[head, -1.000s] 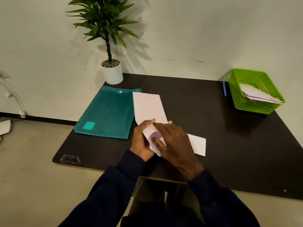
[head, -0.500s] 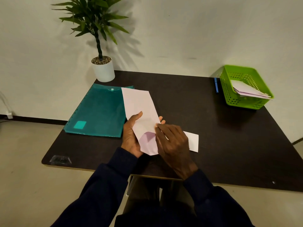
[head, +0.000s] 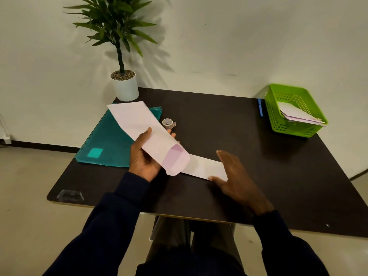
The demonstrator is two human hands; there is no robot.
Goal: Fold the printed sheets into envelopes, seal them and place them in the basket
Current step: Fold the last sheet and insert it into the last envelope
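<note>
My left hand (head: 145, 156) grips a long pale pink envelope (head: 143, 128), lifted off the table and slanting away to the far left, its open flap end (head: 176, 161) toward me. Under that end lies a folded white sheet (head: 203, 166) flat on the dark table (head: 219, 124). My right hand (head: 237, 176) rests on the sheet's right end with fingers straight. A small roll of sticker tape (head: 168, 123) stands just beyond the envelope. The green basket (head: 278, 116) at the far right holds several envelopes (head: 298, 116).
A teal plastic folder (head: 107, 144) lies on the table's left side, partly under the envelope. A white potted plant (head: 125, 84) stands at the back left corner. A blue pen (head: 260, 107) lies beside the basket. The table's front edge is close to my arms.
My left hand has lifted the envelope up and away to the left, uncovering the tape roll. My right hand left the flap and moved right onto the folded sheet's end.
</note>
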